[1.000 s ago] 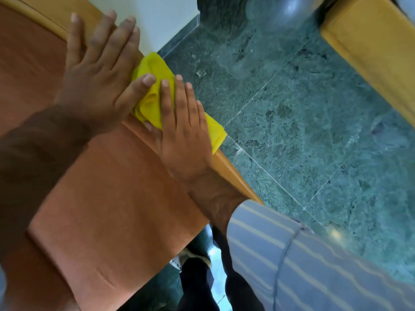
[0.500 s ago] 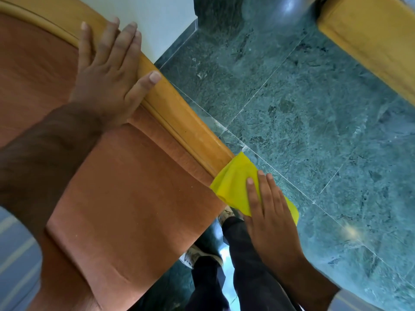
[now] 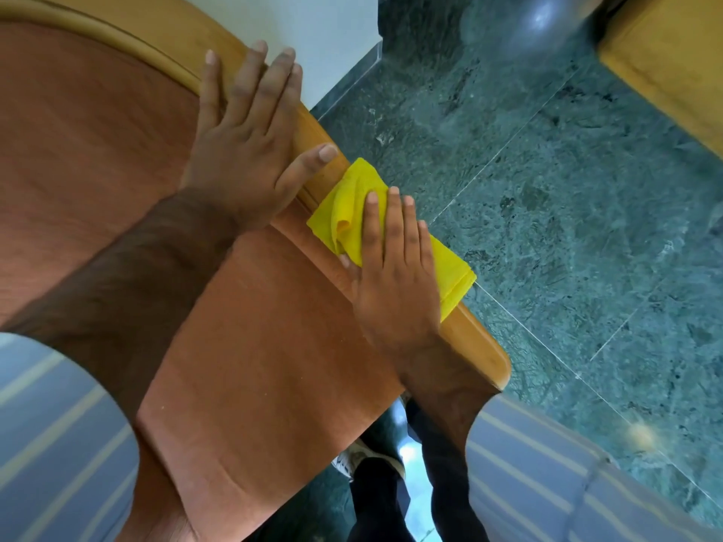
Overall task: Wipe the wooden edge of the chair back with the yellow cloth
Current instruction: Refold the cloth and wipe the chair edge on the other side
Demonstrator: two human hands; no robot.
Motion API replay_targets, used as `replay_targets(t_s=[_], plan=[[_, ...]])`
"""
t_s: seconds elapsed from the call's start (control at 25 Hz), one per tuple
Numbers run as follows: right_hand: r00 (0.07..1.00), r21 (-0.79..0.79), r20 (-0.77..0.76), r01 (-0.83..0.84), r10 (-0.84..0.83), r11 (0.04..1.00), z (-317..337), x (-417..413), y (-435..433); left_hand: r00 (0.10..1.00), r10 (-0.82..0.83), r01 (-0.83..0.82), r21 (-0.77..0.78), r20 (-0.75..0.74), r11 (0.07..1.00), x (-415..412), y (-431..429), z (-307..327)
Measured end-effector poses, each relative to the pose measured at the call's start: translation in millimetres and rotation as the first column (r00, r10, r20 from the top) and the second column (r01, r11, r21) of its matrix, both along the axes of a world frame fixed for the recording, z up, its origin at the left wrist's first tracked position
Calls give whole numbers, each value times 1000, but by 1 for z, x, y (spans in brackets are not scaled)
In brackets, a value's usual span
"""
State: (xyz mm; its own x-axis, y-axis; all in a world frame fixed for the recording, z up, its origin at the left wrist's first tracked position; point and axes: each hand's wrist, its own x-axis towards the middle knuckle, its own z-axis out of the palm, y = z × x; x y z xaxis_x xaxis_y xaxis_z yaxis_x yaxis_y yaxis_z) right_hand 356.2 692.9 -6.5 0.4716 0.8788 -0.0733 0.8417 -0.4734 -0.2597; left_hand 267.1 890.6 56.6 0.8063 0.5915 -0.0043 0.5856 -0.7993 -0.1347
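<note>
Chair back (image 3: pixel 117 150), wooden edge (image 3: pixel 477 346): both hands laid on it, cloth under the right.
Orange upholstered panel fills the left of the view above a green marble floor (image 3: pixel 547 189); the wooden edge runs diagonally down its right side. Left hand (image 3: pixel 242 150) lies flat, released, fingers straight across the rim, thumb out along the wood. Right hand (image 3: pixel 395 283), just below it, presses straight fingers onto the yellow cloth (image 3: pixel 344 205), which is draped over the edge and overhangs its outer side.

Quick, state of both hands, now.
Left hand: open, flat on the chair's wooden edge.
Right hand: open, flat, pressing the yellow cloth onto that edge.
</note>
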Motion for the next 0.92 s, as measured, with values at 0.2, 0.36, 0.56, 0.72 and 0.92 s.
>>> replay_targets(t_s=[0.2,0.36,0.56,0.72,0.92], plan=[[872,149,-490,85,-1,985,17,36,-22,999,32,-34,-54,-43,998,1,-3,8],[366,-216,-841,449,-399,867,27,86,-54,927,296,-251,-207,230,946,8,-48,14],[292,-279,-861,415,-417,866,29,98,-60,396,856,-440,-749,333,495,37,-143,-1],[316,-52,-917,508,-242,860,59,92,-58,21,995,-174,-980,98,100,29,-153,-12],[77,-79,-990,414,-122,907,98,49,-53,-202,973,383,-923,-116,-31,-63,-199,16]])
